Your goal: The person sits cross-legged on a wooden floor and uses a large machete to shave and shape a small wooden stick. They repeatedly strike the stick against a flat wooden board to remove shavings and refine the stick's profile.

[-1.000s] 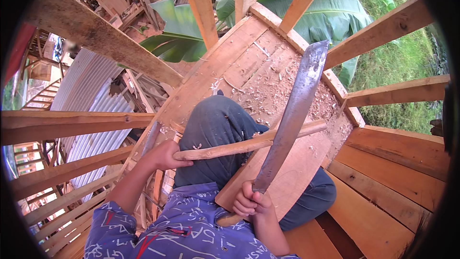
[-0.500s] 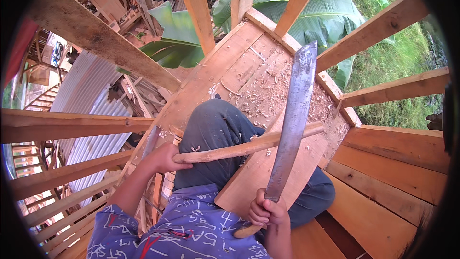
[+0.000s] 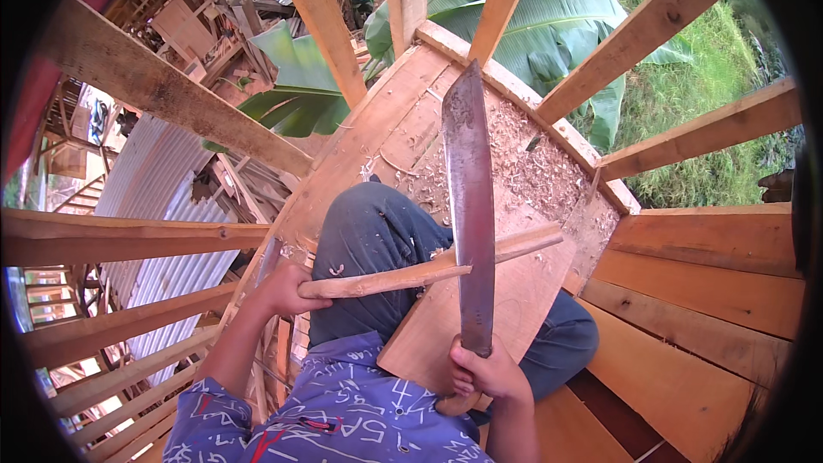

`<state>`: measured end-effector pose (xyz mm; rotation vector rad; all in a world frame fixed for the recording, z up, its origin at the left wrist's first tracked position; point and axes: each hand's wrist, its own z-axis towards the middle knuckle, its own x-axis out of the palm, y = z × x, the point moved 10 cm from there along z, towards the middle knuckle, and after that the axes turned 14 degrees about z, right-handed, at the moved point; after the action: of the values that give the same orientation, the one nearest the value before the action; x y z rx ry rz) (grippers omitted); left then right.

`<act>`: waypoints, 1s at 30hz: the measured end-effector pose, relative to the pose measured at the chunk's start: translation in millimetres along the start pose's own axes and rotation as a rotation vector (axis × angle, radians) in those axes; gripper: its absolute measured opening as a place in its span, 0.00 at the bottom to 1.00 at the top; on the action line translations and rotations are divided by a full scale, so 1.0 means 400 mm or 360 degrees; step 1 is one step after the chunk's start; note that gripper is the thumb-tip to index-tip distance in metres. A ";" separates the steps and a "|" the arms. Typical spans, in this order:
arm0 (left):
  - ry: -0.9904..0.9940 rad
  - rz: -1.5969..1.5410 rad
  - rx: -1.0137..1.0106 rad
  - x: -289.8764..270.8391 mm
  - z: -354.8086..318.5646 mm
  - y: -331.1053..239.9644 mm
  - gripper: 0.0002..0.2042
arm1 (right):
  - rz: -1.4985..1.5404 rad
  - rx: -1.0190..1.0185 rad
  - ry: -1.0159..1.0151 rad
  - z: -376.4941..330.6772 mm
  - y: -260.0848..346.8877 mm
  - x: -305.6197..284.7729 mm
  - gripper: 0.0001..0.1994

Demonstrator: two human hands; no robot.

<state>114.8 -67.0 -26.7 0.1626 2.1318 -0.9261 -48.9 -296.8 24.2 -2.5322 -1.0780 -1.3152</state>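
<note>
- Work in hand: apparently shaving the stick (image 3: pixel 386 279) with the machete (image 3: pixel 471 189).
- Next, probably needing to steady the stick, guiding the machete carefully.
- Clasping the stick's left end in the left grip (image 3: pixel 288 288), the machete's handle (image 3: pixel 451 406) in the right grip (image 3: pixel 484 370).
- Pointing the stick rightward over the board (image 3: pixel 525 302), beneath the machete; cannot tell if touching.

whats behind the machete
Around the machete, the stick shows on both sides, with the board and wood shavings beyond; the stick's middle and whatever lies directly behind are covered.
</note>
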 end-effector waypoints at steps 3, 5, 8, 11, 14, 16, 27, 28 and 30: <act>-0.0001 0.0065 0.0039 -0.001 -0.005 -0.004 0.13 | -0.0142 -0.0155 -0.0141 0.001 0.034 -0.023 0.10; 0.0024 0.0065 0.0017 -0.017 -0.007 -0.023 0.16 | -0.0361 -0.0352 -0.0464 -0.005 0.060 -0.078 0.10; 0.0014 -0.0046 0.0015 -0.041 -0.011 -0.062 0.17 | -0.0556 -0.0632 -0.0724 -0.045 0.089 -0.134 0.12; -0.0014 -0.0072 0.0010 -0.054 -0.015 -0.094 0.17 | -0.0929 -0.0944 -0.0923 -0.107 0.130 -0.113 0.14; -0.0057 0.0065 0.0022 -0.091 -0.009 -0.155 0.17 | -0.0950 -0.1148 -0.1114 -0.150 0.152 -0.100 0.15; -0.0096 0.0219 0.0058 -0.122 -0.002 -0.223 0.15 | -0.0876 -0.1109 -0.1195 -0.158 0.140 -0.122 0.12; -0.0052 0.0241 0.0175 -0.124 0.040 -0.287 0.19 | -0.0277 -0.1081 -0.0708 -0.135 0.109 -0.133 0.10; 0.0002 0.0265 0.0181 -0.108 0.047 -0.284 0.19 | -0.0273 -0.1011 -0.0675 -0.128 0.104 -0.126 0.11; 0.0018 0.0138 0.0197 -0.106 0.044 -0.265 0.17 | -0.0052 -0.0862 -0.0454 -0.109 0.096 -0.086 0.11</act>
<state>112.3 -147.9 55.7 0.3208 2.0614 -1.0078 -67.7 -360.7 34.3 -3.1882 -0.8973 -1.4462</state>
